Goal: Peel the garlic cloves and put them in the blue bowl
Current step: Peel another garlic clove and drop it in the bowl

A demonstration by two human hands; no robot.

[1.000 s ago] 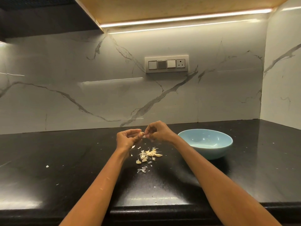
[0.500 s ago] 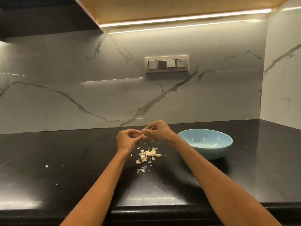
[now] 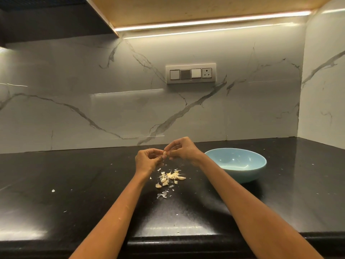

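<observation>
A small clove (image 3: 165, 153) is pinched between the fingertips of the left hand (image 3: 147, 161) and the right hand (image 3: 183, 150), both grips curled tight round it, raised above the black counter (image 3: 74, 184). A pile of cloves (image 3: 170, 178) and loose skins (image 3: 162, 194) is seen on the counter at 6 o'clock from the hands. The blue bowl (image 3: 236, 166) is set at 3 o'clock, near the right wrist; nothing can be made out inside it.
</observation>
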